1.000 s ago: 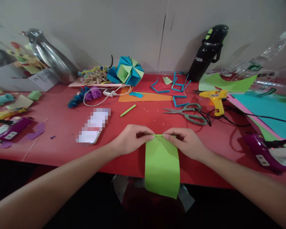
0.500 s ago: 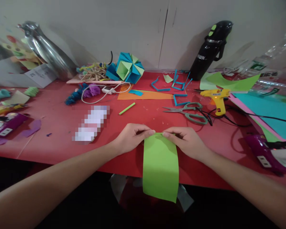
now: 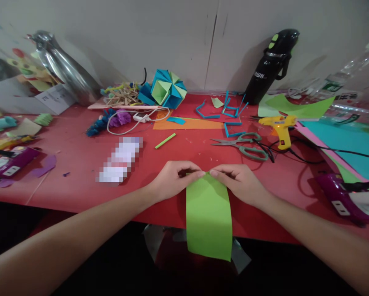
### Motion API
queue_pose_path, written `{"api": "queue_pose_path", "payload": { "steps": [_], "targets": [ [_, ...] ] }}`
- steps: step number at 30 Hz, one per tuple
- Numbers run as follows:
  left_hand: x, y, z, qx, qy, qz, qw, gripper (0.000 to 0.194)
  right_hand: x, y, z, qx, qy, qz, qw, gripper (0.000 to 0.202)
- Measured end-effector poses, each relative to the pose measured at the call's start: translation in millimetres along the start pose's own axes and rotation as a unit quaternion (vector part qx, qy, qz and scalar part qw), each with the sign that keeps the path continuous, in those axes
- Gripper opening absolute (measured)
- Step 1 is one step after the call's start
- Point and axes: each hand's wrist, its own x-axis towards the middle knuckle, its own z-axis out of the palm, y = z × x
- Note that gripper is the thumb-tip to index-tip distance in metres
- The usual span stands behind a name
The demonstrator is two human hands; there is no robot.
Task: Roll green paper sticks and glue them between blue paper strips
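Note:
A strip of bright green paper [image 3: 208, 218] hangs over the front edge of the red table, its lower part below the tabletop. Its far edge is pinched between thumb and fingers of my left hand [image 3: 178, 177] and my right hand [image 3: 238, 181]. The two thumbs lie close together along that edge, which looks narrowly folded or rolled; the fingertips hide most of it. Beyond my left hand lies a thin green paper tube [image 3: 165, 141]. Scissors with green handles [image 3: 243, 144] rest beyond my right hand.
A yellow glue gun [image 3: 280, 127] with a black cord stands at right, near coloured sheets [image 3: 341, 139] and a purple power strip [image 3: 335, 197]. Blue paper strips [image 3: 234, 111], a folded paper ball [image 3: 169, 88] and a black bottle [image 3: 270, 65] are at the back. A blurred-out flat object [image 3: 119, 162] lies left.
My left hand has shifted slightly right along the paper's far edge, closer to my right hand. The paper's hanging end has swung a little right. The right hand has barely moved.

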Motion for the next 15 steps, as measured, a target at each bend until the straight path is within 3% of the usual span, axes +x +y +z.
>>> {"api": "queue_pose_path", "payload": {
  "steps": [15],
  "targets": [
    [2.8,-0.7,0.1,0.015,-0.017,0.006,1.0,0.024,0.4,-2.1,5.4,-0.007,0.024,-0.007,1.0,0.025]
  ]
}}
